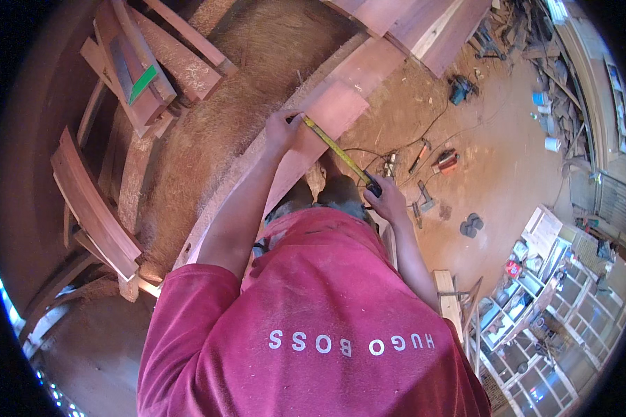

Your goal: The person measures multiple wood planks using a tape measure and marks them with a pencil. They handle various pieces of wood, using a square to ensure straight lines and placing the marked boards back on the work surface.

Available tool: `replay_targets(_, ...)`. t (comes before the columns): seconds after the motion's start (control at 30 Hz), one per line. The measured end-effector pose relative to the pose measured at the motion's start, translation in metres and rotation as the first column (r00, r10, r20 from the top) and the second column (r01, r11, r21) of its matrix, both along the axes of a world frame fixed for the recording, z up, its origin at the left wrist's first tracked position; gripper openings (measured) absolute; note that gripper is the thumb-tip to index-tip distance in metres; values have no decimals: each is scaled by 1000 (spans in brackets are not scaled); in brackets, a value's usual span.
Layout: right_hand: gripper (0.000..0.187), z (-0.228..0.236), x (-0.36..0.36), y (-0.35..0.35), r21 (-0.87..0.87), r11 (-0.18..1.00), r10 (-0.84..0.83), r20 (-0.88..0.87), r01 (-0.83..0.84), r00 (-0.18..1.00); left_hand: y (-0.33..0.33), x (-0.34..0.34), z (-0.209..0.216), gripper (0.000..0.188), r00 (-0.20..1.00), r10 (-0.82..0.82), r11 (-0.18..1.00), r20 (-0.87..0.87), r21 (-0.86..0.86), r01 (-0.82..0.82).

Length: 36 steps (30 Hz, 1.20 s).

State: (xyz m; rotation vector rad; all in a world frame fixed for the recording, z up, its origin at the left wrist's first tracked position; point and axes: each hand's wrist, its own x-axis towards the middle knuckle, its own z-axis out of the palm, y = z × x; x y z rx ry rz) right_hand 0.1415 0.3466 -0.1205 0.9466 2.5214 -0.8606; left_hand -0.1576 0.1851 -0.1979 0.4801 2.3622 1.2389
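A yellow tape measure is stretched between my two hands, slanting down to the right across a reddish wooden board. My left hand is closed at the blade's upper end, over the long plank that runs along the bench. In my right hand sits the dark case of the tape, with the fingers wrapped round it. The blade crosses the board's near edge and reaches out over the floor side. My fingertips at the blade's end are too small to make out in detail.
Stacked boards lie at the far end of the bench. More cut pieces and a curved panel are at the left. On the floor are a hammer, a blue power tool, cables and sandals. A cluttered shelf stands at the right.
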Motion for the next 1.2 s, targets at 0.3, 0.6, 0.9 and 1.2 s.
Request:
replay_targets(0.3, 49, 3, -3, -4, 47, 998, -40, 20, 39, 999, -1, 0, 4, 23, 1000, -11, 1000, 0, -26, 11)
replay_targets(0.6, 49, -1, -5, 9, -6, 1000, -1, 16, 1, 1000, 1, -4, 7, 32, 1000, -30, 998, 6, -51, 30)
replay_targets(0.9, 48, 19, -107, 93, 92, 958, -199, -463, 270, 863, -43, 39, 46, 104, 980, -132, 963, -150, -254, 91)
replay_targets(1.2, 43, -54, -244, 197, 449, 867, 389, -335, -218, 858, -88, 123, 74, 111, 967, -226, 771, -118, -629, 103)
